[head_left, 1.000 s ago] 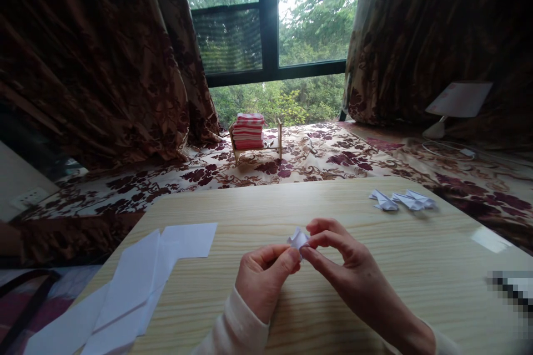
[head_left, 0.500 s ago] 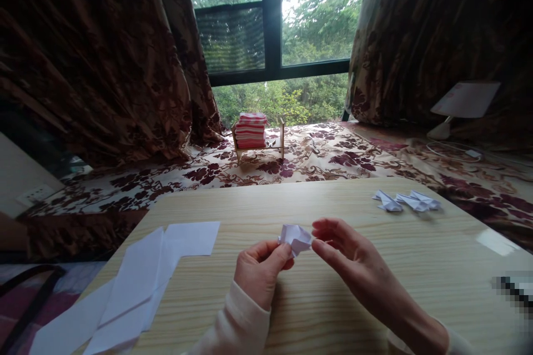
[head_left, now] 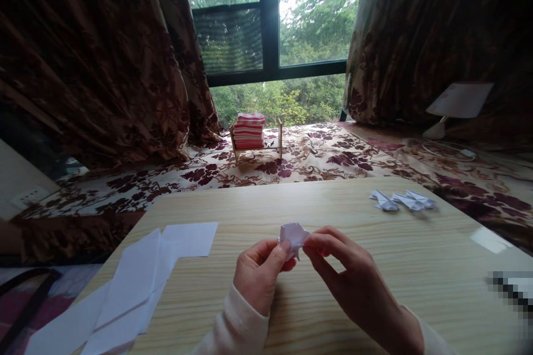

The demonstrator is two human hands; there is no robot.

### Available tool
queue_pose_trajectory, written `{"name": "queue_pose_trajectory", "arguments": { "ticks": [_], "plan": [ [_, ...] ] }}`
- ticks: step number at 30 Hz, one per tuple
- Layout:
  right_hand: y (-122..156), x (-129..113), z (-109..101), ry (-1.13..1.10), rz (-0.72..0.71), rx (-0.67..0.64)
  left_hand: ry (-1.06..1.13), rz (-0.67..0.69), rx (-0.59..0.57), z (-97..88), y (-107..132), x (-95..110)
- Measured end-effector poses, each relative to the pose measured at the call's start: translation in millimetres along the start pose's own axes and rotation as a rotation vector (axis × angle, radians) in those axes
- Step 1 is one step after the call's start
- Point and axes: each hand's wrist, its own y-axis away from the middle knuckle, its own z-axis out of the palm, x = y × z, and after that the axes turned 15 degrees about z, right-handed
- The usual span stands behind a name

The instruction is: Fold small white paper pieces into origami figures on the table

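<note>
Both my hands work just above a light wooden table (head_left: pixel 375 244). A small folded white paper piece (head_left: pixel 292 233) sits between them. My left hand (head_left: pixel 259 274) pinches its lower left side between thumb and forefinger. My right hand (head_left: pixel 341 272) pinches its right edge with thumb and fingertips curled in. Both wrists show cream sleeves.
Several flat white paper sheets (head_left: pixel 137 283) lie overlapping at the table's left. Finished folded paper figures (head_left: pixel 402 199) rest at the far right. Beyond the table are a floral cloth surface, a small wooden rack with striped cloths (head_left: pixel 250 133), a lamp (head_left: pixel 456 102) and curtains.
My right hand let go of the paper piece half a second ago, with fingers apart, and has closed on its right edge again. The piece sits slightly lower and nearer.
</note>
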Motion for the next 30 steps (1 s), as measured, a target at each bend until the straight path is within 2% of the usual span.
{"name": "queue_pose_trajectory", "arguments": {
  "ticks": [2,4,9,12,17,19,24,30],
  "plan": [
    [0,1,0,0.004,-0.022,-0.003,0.052,-0.074,0.023,0.7,0,-1],
    [0,2,-1,0.010,-0.038,-0.020,0.050,-0.089,0.047,0.4,0,-1],
    [-1,6,-4,0.074,-0.097,-0.043,-0.071,0.050,0.014,-4.5,-4,1],
    [-1,7,-5,0.097,-0.142,-0.035,-0.077,0.061,-0.012,-6.0,-5,-1],
    [0,4,-5,0.070,-0.152,-0.024,0.030,-0.156,-0.065,-4.3,-3,-4],
    [0,5,-5,0.080,-0.150,-0.030,0.047,-0.187,-0.052,-4.4,-3,-5],
    [0,5,-7,0.165,-0.180,-0.073,-0.020,-0.110,-0.045,-8.0,-4,-7],
    [0,2,-8,0.218,-0.161,-0.137,-0.252,0.042,-0.130,-9.8,-3,-4]
  ]
}}
